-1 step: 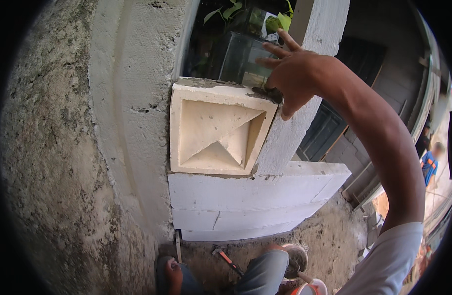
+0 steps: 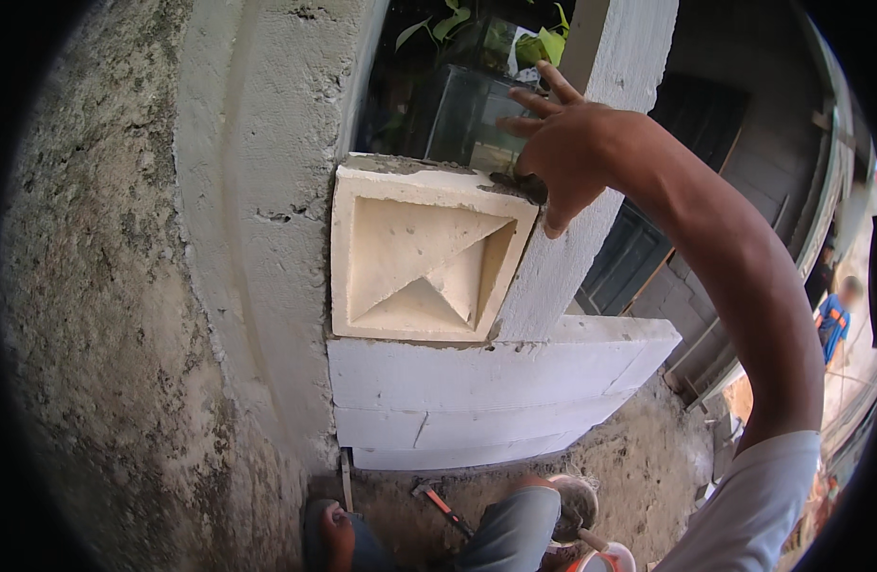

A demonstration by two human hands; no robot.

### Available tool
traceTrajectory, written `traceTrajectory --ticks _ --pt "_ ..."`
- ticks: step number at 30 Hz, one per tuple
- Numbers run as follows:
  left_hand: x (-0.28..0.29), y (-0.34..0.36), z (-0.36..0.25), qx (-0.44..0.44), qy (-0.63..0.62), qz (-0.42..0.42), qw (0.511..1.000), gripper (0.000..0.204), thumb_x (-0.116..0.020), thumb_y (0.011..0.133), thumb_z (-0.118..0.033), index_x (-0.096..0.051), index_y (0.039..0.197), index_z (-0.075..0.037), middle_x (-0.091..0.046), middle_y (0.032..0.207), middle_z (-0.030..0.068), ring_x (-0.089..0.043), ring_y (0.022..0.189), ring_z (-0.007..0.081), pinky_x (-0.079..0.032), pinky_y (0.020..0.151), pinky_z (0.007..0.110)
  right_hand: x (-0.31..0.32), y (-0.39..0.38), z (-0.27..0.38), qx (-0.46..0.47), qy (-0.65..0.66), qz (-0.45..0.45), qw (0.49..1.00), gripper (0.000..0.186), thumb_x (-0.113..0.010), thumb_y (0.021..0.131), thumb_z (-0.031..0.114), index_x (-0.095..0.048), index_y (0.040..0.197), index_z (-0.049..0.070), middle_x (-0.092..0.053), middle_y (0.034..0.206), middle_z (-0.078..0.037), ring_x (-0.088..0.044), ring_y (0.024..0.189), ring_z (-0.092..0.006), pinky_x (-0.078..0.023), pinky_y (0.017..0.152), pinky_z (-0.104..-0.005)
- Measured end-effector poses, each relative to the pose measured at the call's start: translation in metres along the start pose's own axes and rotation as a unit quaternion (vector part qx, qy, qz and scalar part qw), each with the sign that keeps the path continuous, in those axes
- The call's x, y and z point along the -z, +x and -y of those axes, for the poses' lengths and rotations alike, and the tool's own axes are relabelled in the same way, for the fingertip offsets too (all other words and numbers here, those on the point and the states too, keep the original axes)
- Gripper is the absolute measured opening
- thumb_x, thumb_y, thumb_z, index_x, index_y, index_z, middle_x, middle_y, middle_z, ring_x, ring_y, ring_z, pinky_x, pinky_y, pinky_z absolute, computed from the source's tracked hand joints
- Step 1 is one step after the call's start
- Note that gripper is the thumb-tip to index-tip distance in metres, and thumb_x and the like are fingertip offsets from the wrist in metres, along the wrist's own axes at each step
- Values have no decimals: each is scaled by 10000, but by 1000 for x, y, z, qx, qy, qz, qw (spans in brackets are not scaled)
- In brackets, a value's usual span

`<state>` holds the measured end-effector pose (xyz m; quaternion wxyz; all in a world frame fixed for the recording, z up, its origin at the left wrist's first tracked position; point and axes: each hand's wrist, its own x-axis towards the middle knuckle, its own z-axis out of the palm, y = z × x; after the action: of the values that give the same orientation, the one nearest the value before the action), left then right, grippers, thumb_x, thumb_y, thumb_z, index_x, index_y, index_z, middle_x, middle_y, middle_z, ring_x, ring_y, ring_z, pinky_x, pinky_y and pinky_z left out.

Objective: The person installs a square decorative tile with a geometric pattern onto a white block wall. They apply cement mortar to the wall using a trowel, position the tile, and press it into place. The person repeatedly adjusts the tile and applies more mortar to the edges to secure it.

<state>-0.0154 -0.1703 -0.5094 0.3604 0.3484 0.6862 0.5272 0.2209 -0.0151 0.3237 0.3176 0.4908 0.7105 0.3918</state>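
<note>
My right hand (image 2: 574, 153) reaches up to the top right corner of a cream ventilation block (image 2: 400, 243) with a recessed, slanted face. Its fingers are spread and its thumb points down along the block's side. Dark wet mortar (image 2: 515, 183) lies at that corner, partly hidden by the palm, and more grey mortar coats the block's top edge. The block sits on a low wall of white blocks (image 2: 438, 377), between a grey plastered column and a narrow post. My left hand (image 2: 338, 534) is low by my knee, small in view, its fingers unclear.
A grey plastered column (image 2: 262, 191) and a rough, stained wall (image 2: 105, 286) stand at left. The narrow post (image 2: 543, 267) rises at right. Behind the block are a glass tank (image 2: 458, 110) and leaves. A hammer (image 2: 443, 505), a mortar bucket (image 2: 577, 500) and another person (image 2: 832, 324) are also visible.
</note>
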Motion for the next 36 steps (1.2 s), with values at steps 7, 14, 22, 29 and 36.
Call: traceTrajectory --ticks 7,14,22,29,36 --pt "11 -14 -30 -15 3 16 1000 340 -619 938 -85 -643 1266 -2 -693 1109 168 -676 996 295 -542 909 409 0 -3 7 7 0 23 1000 666 -831 733 517 -721 1325 231 -343 1679 -90 -63 1611 -342 137 1251 -651" --pt "24 -29 -84 42 -9 42 998 359 -601 951 -98 -629 1296 -3 -689 1136 149 -664 1027 274 -534 931 397 0 -30 15 -25 33 -19 999 540 -862 749 287 -748 1275 240 -377 1664 -59 -104 1612 -279 80 1286 -611" --pt "24 -11 -28 -1 -29 51 998 375 -584 950 -74 -618 1320 -20 -666 1161 124 -641 1002 212 -562 823 337 -12 -46 -8 75 52 -32 995 578 -631 828 308 -670 1389 174 -250 1699 -190 -56 1604 -399 62 1245 -688" --pt "30 -16 -59 45 -49 49 997 368 -589 956 -64 -617 1322 -31 -663 1165 122 -657 931 192 -574 763 326 -75 -84 21 -1 131 -428 894 507 -693 802 166 -718 1308 163 -324 1658 -176 -161 1573 -391 -58 1255 -653" --pt "36 -8 -50 54 -59 68 994 362 -566 980 -59 -597 1339 -26 -644 1150 113 -638 820 162 -553 681 299 -171 -35 116 -173 336 -515 769 786 -609 896 613 -482 1564 219 -21 1722 -244 102 1569 -502 81 1196 -719"
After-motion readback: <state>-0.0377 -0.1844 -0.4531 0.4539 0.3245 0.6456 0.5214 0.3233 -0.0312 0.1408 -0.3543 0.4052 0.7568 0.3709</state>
